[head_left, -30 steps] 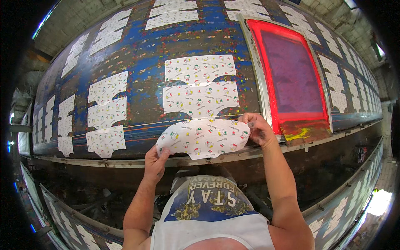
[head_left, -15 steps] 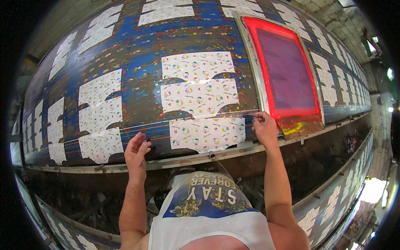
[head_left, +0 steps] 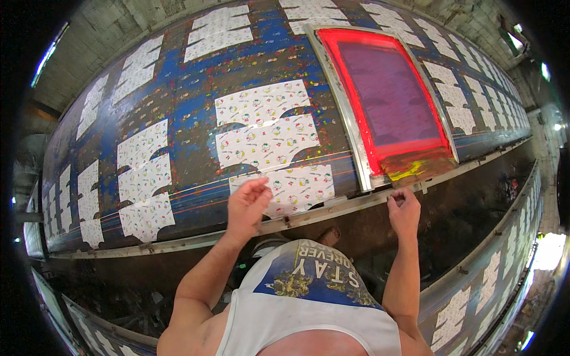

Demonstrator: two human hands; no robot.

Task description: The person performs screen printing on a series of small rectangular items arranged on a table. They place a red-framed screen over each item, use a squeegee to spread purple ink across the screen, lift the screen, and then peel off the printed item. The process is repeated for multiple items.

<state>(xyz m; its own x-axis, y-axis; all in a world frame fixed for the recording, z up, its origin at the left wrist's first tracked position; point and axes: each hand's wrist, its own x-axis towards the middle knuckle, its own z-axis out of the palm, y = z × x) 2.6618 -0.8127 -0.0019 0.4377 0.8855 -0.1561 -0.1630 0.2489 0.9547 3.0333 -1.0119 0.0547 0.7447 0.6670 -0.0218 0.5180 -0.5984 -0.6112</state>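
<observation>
My left hand (head_left: 249, 204) is raised over the near printed white fabric piece (head_left: 306, 184), its fingers loosely curled and apart, with nothing visible in them. The piece lies flat at the table's near edge, below two more printed pieces (head_left: 267, 139) in the same column. Thin lines (head_left: 184, 193) run along this edge. My right hand (head_left: 404, 207) is just below the paint-smeared lower end of the red-bordered screen frame (head_left: 409, 145), fingers bent together; whether they hold anything is hidden. The screen rests on the table to the right of the column.
The long paint-speckled table (head_left: 193, 101) carries several columns of cut white pieces left, right and behind. A metal rail (head_left: 193, 238) runs along its near edge, with a dark gap (head_left: 457, 219) below. Another table with pieces (head_left: 454, 314) shows behind me at the right.
The piece I held with both hands a second ago now lies flat on the table, released. My hands have moved rightward, the right one to below the screen's lower end.
</observation>
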